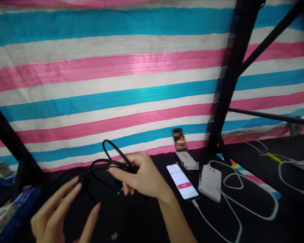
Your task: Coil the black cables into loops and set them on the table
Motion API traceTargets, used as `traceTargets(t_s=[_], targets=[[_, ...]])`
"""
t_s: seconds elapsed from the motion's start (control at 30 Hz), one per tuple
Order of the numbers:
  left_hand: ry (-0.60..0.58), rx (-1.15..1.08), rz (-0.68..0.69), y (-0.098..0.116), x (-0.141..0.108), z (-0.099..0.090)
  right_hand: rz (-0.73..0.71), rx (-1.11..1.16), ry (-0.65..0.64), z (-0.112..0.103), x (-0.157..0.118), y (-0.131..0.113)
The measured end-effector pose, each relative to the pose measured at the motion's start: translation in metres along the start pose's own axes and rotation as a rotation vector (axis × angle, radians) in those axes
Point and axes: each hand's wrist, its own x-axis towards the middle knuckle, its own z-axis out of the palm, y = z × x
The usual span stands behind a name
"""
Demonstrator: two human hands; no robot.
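A looped black cable (107, 160) is gripped between the thumb and fingers of my right hand (141, 173), above the black surface. More of its dark strands trail to the left. At the lower left my left hand (63, 216) has its fingers spread, with nothing between them; its fingertips are near the cable's left part. To the right of my right hand lies a lit phone (182, 182) with a white cable plugged into its lower end.
Beside the phone sits a white power bank (210, 184) with white cables (260, 216) curling right. Blue packages (17, 216) lie at the left. Black metal posts (225, 87) stand before a striped sheet (116, 74). A small scrap (114, 235) lies at the bottom.
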Motion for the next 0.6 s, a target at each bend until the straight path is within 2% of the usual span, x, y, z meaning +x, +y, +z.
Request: traceTargets(t_s=[0.1,0.17,0.27,0.37,0.47,0.53,0.6], targets=[[-0.089,0.015,0.111,0.006,0.028,0.004,0.007,0.003,-0.026,0.001,0.000,0.001],[-0.161,-0.055,0.168,0.010,0.041,0.009,0.010,0.032,-0.052,0.000,0.001,0.002],[-0.174,-0.208,0.167,0.011,0.058,0.020,-0.003,0.087,-0.055,-0.002,0.005,0.003],[-0.183,-0.332,0.182,0.010,0.077,0.029,-0.036,0.158,0.015,-0.004,0.012,0.007],[-0.064,-0.261,0.205,0.010,0.093,0.033,-0.066,0.211,0.058,-0.009,0.018,0.010],[0.053,-0.160,0.176,0.009,0.098,0.035,-0.071,0.225,0.038,-0.014,0.020,0.011],[0.102,-0.096,0.146,0.006,0.099,0.038,-0.067,0.240,-0.013,-0.019,0.021,0.011]])
